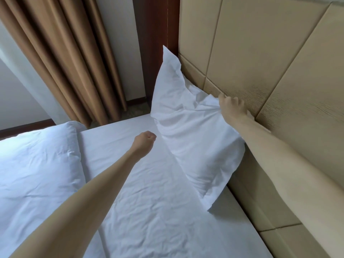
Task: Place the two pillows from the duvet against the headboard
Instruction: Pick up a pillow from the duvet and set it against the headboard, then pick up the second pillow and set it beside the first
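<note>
One pillow leans upright against the headboard at the bed's far corner, the right hand outstretched with its grip pinched on the top edge, probably to seat it flush, while the left hand hovers over the sheet, fist closed and empty.

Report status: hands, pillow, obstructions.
Right hand pinching white fabric pillow against beige padded headboard. Left hand fisted, empty. Nothing blocking.
</note>
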Motion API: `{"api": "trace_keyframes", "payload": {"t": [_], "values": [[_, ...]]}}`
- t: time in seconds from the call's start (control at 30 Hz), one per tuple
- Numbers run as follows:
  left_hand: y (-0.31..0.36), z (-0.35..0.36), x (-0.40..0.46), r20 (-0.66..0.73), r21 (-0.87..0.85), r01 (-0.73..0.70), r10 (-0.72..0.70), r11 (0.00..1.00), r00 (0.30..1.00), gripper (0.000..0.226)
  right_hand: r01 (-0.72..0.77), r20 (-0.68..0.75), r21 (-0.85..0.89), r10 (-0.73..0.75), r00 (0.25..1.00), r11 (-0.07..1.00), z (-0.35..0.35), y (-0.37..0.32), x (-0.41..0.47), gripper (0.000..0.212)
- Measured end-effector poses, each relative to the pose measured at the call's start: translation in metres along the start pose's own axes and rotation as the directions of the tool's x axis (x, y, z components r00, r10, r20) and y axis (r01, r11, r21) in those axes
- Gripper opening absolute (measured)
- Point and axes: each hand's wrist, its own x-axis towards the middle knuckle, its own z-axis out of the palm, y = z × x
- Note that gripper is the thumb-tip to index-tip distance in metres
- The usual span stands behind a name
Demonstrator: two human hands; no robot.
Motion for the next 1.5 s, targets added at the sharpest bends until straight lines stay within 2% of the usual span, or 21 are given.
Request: {"api": "trace_keyframes", "payload": {"t": [0.1,0.17,0.23,0.3,0.37,0.4,0.47,0.57,0.7,0.8,0.87,0.93,1.0,1.13,1.3,1.5], "values": [[-0.006,-0.001,0.006,-0.044,0.001,0.026,-0.026,1.000,0.999,0.032,0.118,-0.151,0.038,-0.111,0.982,0.992,-0.001,-0.008,0.004,0.023],[-0.013,0.004,0.010,-0.055,-0.009,0.055,-0.055,0.998,0.997,0.033,0.133,-0.072,-0.010,-0.134,0.988,0.991,0.015,-0.006,-0.008,0.034],[-0.019,0.014,0.012,-0.045,-0.033,0.083,-0.084,0.996,0.995,0.033,0.117,0.098,-0.067,-0.110,0.989,0.991,0.038,0.003,-0.027,0.047],[-0.023,0.024,0.012,-0.002,-0.066,0.095,-0.095,0.993,0.995,0.033,0.055,0.165,-0.039,-0.047,0.985,0.998,0.054,0.014,-0.040,0.050],[-0.023,0.032,0.011,0.043,-0.118,0.112,-0.108,0.987,0.993,0.032,-0.037,0.114,0.112,0.024,0.993,0.993,0.057,0.019,-0.040,0.035],[-0.021,0.036,0.011,0.061,-0.143,0.126,-0.119,0.982,0.991,0.032,-0.083,0.083,0.215,0.066,0.994,0.973,0.055,0.021,-0.038,0.026],[-0.017,0.040,0.009,0.088,-0.177,0.148,-0.134,0.973,0.987,0.032,-0.173,0.041,0.380,0.170,0.985,0.909,0.045,0.021,-0.034,0.027],[-0.015,0.040,0.000,0.123,-0.193,0.160,-0.138,0.968,0.983,0.032,-0.241,0.004,0.516,0.279,0.960,0.822,0.028,0.018,-0.037,0.025],[-0.018,0.029,-0.020,0.130,-0.178,0.160,-0.138,0.971,0.982,0.032,-0.254,0.038,0.553,0.280,0.959,0.794,0.012,0.014,-0.056,0.021],[-0.020,0.014,-0.042,0.123,-0.169,0.159,-0.139,0.973,0.983,0.032,-0.336,0.162,0.491,0.294,0.942,0.804,0.006,0.013,-0.077,0.020],[-0.020,0.003,-0.059,0.114,-0.153,0.152,-0.135,0.976,0.984,0.032,-0.367,0.249,0.458,0.279,0.927,0.810,0.000,0.011,-0.095,0.030],[-0.019,-0.008,-0.077,0.105,-0.140,0.139,-0.125,0.980,0.987,0.032,-0.395,0.302,0.472,0.276,0.912,0.788,-0.008,0.008,-0.114,0.036],[-0.016,-0.017,-0.097,0.096,-0.139,0.117,-0.104,0.983,0.990,0.032,-0.419,0.338,0.507,0.274,0.900,0.753,-0.019,0.002,-0.132,0.032],[-0.011,-0.034,-0.141,0.085,-0.169,0.061,-0.047,0.984,0.995,0.031,-0.399,0.341,0.624,0.226,0.913,0.672,-0.050,-0.018,-0.166,0.022],[-0.019,-0.052,-0.203,0.101,-0.224,0.004,0.019,0.975,0.995,0.029,-0.335,0.278,0.774,0.186,0.942,0.538,-0.097,-0.060,-0.214,0.014],[-0.048,-0.089,-0.285,0.050,-0.451,0.008,0.017,0.893,0.999,0.028,-0.378,0.337,0.906,0.216,0.917,0.191,-0.152,-0.123,-0.289,0.021]]}}
